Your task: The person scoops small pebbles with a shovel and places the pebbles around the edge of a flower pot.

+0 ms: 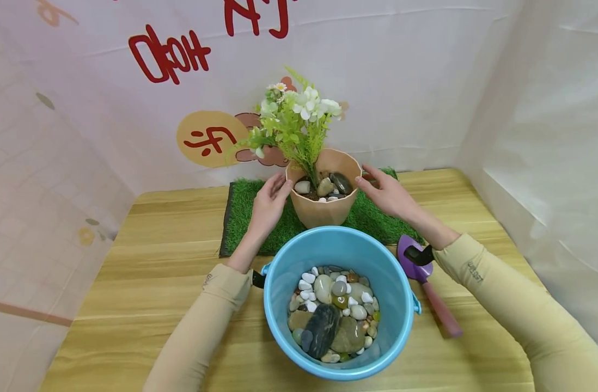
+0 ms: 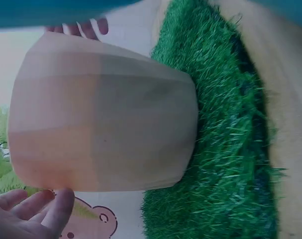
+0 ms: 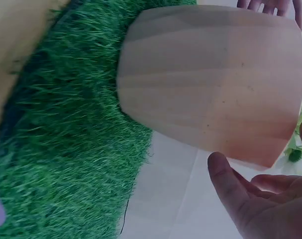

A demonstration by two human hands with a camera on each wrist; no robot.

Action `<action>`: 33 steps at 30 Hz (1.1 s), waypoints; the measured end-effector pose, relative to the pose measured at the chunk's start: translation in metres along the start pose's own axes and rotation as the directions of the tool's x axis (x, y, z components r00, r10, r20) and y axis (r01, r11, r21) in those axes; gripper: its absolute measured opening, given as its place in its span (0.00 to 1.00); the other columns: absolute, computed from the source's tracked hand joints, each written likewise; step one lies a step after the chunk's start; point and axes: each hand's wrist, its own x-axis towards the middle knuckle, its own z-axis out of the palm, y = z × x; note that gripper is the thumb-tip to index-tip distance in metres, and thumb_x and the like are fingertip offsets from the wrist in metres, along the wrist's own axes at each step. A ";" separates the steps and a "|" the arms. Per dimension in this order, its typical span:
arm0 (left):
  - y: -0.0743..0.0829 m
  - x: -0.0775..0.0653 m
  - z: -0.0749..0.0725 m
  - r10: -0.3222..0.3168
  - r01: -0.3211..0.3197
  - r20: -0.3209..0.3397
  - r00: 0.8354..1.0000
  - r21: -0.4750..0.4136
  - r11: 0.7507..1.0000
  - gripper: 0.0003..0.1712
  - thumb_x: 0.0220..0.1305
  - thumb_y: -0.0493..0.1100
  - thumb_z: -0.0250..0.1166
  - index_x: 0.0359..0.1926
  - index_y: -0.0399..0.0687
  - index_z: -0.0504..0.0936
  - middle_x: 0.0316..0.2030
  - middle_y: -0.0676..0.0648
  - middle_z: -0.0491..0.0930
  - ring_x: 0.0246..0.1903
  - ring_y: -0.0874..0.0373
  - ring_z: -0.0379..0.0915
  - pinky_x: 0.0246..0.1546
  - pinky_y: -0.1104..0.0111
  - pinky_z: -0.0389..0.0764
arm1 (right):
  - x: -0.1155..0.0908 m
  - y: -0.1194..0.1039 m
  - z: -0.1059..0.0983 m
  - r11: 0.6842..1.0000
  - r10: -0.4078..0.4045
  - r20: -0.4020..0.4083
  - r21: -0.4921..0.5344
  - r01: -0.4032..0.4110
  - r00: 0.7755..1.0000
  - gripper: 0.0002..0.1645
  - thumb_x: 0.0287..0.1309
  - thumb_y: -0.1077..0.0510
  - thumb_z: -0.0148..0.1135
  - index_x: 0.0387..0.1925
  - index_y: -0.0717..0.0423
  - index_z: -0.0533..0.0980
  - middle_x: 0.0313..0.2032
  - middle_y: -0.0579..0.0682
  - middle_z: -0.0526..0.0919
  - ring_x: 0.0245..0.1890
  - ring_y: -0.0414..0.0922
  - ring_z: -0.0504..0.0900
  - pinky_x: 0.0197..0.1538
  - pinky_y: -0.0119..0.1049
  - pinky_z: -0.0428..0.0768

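A pale peach flowerpot (image 1: 323,213) stands upright on a strip of artificial grass (image 1: 247,218). White flowers with green leaves (image 1: 306,109) rise from it, leaning left, and several stones (image 1: 325,187) lie on its soil. My left hand (image 1: 269,206) is at the pot's left side, fingertips touching the wall near the rim. On the opposite side, my right hand (image 1: 388,191) has its thumb right at the rim, its fingers extended. The left wrist view shows loosely extended fingers (image 2: 58,211) against the pot. In the right wrist view, the thumb (image 3: 221,167) is beside the wall.
In front of the pot stands a light blue bucket (image 1: 338,374) holding wet pebbles and larger stones, between my forearms. A purple trowel (image 1: 428,277) lies right of it, under my right wrist. A white printed cloth (image 1: 402,81) hangs behind the wooden table (image 1: 171,261).
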 end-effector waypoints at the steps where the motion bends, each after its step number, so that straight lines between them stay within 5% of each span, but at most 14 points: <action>1: 0.002 0.004 0.002 -0.004 0.004 0.006 1.000 0.010 1.000 0.37 0.81 0.58 0.55 0.82 0.49 0.61 0.79 0.41 0.66 0.76 0.44 0.68 0.72 0.52 0.77 | 0.005 -0.001 0.000 1.000 0.000 0.001 0.001 0.000 1.000 0.43 0.82 0.38 0.41 0.85 0.55 0.48 0.77 0.68 0.66 0.73 0.65 0.73 0.69 0.61 0.77; 9: 0.006 0.023 0.010 -0.041 0.042 -0.009 0.999 0.089 0.995 0.34 0.78 0.49 0.58 0.81 0.52 0.64 0.77 0.40 0.70 0.74 0.42 0.71 0.72 0.52 0.77 | 0.031 -0.005 -0.002 1.000 0.005 0.004 -0.011 -0.005 1.000 0.34 0.83 0.42 0.41 0.74 0.60 0.69 0.56 0.69 0.82 0.49 0.60 0.86 0.49 0.44 0.85; 15: 0.011 0.030 0.013 -0.047 0.048 -0.025 0.999 0.057 0.997 0.34 0.74 0.41 0.54 0.79 0.54 0.67 0.75 0.41 0.73 0.72 0.43 0.74 0.55 0.57 0.80 | 0.045 -0.014 -0.006 0.996 0.053 -0.015 0.069 -0.051 0.998 0.24 0.77 0.57 0.43 0.55 0.71 0.79 0.50 0.72 0.83 0.52 0.63 0.88 0.44 0.38 0.91; 19: 0.013 0.031 0.011 -0.057 0.059 -0.045 0.997 0.044 0.997 0.32 0.75 0.39 0.54 0.79 0.53 0.69 0.74 0.42 0.74 0.72 0.46 0.74 0.59 0.56 0.82 | 0.051 -0.023 -0.007 0.997 0.061 -0.024 0.038 -0.060 0.998 0.23 0.73 0.61 0.43 0.48 0.73 0.81 0.50 0.73 0.84 0.48 0.62 0.90 0.43 0.39 0.92; 23: 0.020 0.029 -0.003 -0.055 0.056 -0.041 0.998 0.024 0.998 0.32 0.76 0.40 0.54 0.79 0.51 0.69 0.74 0.41 0.74 0.72 0.45 0.74 0.66 0.55 0.82 | 0.053 -0.040 -0.007 0.997 0.064 -0.024 0.054 -0.063 0.998 0.22 0.73 0.62 0.43 0.45 0.74 0.81 0.48 0.72 0.84 0.43 0.57 0.90 0.40 0.34 0.91; 28: 0.030 0.026 -0.034 -0.064 0.065 -0.038 0.997 0.027 0.998 0.34 0.73 0.39 0.53 0.79 0.51 0.68 0.72 0.40 0.76 0.51 0.54 0.82 0.39 0.72 0.78 | 0.062 -0.072 -0.004 0.995 0.080 0.024 0.061 -0.082 0.996 0.21 0.74 0.61 0.43 0.44 0.72 0.80 0.50 0.69 0.85 0.37 0.48 0.89 0.38 0.30 0.89; 33: 0.027 0.021 -0.068 -0.114 0.115 -0.050 0.992 0.024 0.993 0.38 0.71 0.36 0.51 0.81 0.47 0.63 0.73 0.39 0.74 0.41 0.61 0.73 0.32 0.79 0.72 | 0.076 -0.101 0.014 0.985 0.097 0.114 0.131 -0.112 0.989 0.18 0.75 0.63 0.42 0.43 0.73 0.75 0.54 0.70 0.83 0.43 0.50 0.88 0.52 0.40 0.91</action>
